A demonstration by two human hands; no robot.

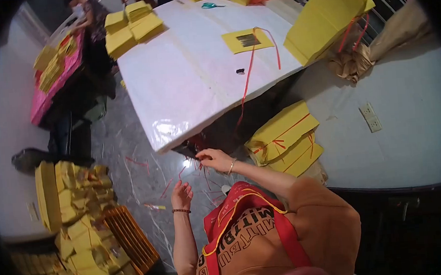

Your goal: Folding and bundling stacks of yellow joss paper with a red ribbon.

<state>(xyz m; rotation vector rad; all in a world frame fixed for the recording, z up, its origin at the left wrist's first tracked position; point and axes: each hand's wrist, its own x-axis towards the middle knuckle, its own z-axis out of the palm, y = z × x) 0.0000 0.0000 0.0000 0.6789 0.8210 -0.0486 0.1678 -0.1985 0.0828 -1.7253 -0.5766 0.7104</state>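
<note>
Fingers of the right hand (216,160) pinch thin red strings (200,165) below the white table edge (179,138); the left hand (182,195) hangs open, apart, empty

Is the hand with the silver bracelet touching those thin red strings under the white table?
Touching. In the head view, the right hand reaches under the white table's edge, and its fingertips pinch a bunch of thin red strings, with no gap showing between them.

Thin red strings (200,164) hang bunched below the white table's edge; loose strands trail toward the floor.
</note>
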